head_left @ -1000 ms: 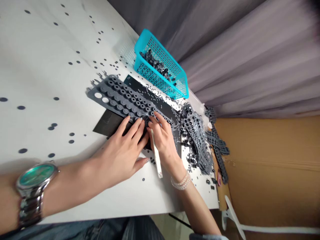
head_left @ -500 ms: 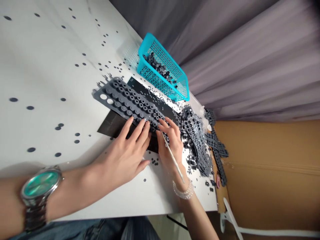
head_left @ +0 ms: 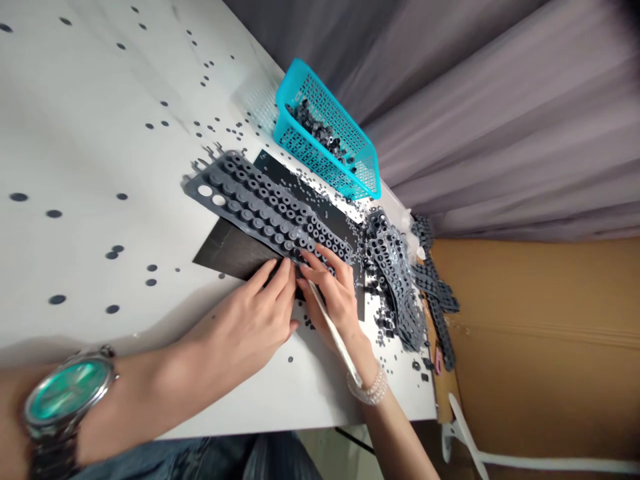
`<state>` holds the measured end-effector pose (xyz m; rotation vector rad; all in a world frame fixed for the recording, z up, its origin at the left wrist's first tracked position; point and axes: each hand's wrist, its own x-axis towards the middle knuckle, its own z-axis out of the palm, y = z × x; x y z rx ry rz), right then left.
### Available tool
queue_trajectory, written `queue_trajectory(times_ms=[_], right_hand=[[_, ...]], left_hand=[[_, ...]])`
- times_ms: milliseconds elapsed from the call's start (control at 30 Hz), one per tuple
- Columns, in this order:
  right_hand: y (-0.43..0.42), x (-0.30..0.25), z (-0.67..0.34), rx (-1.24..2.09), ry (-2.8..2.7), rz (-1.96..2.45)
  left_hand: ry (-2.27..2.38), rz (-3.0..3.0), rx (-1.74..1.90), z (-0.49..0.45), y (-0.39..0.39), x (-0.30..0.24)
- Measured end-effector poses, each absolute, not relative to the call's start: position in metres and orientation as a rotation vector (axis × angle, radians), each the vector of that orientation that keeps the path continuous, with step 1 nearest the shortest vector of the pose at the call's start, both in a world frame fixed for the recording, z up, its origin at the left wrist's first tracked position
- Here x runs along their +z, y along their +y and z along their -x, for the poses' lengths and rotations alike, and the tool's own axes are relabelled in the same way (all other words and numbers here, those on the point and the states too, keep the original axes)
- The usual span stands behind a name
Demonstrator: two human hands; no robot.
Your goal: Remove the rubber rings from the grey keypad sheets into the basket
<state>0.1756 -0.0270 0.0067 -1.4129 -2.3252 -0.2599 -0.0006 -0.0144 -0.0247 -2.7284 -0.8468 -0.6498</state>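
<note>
Grey moulded rubber sheet [head_left: 265, 217], studded with rings, lay under the spread, pressing left hand [head_left: 245, 320] and the fingertips of the right hand [head_left: 333, 300], which pinched a slim white stick [head_left: 334, 337]; a slip could have scattered the loose black rubber rings [head_left: 384, 319] beside it.

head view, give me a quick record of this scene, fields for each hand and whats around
left hand: fingers spread on the lower edge of the grey rubber sheet
left wrist: steel watch
right hand: holds a white stick, fingertips on the grey rubber sheet
right wrist: pearl bracelet
under sheet: black sheet
nearby: turquoise mesh basket holding dark grey pieces; pile of grey strips
surface: white table scattered with dark discs
</note>
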Motion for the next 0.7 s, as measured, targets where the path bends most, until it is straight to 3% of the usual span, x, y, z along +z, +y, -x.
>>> queue_trajectory(times_ms=[400, 700], right_hand=[[-0.0203, 0.0099, -0.1815, -0.243, -2.403, 1.349], [-0.0187, 0.0155, -0.1834, -0.265, -2.57, 1.328]], left_hand=[[-0.878, 2.753, -0.693, -0.0007, -0.0193, -0.0299], [-0.842, 2.802, -0.528, 0.0001, -0.019, -0.0277]])
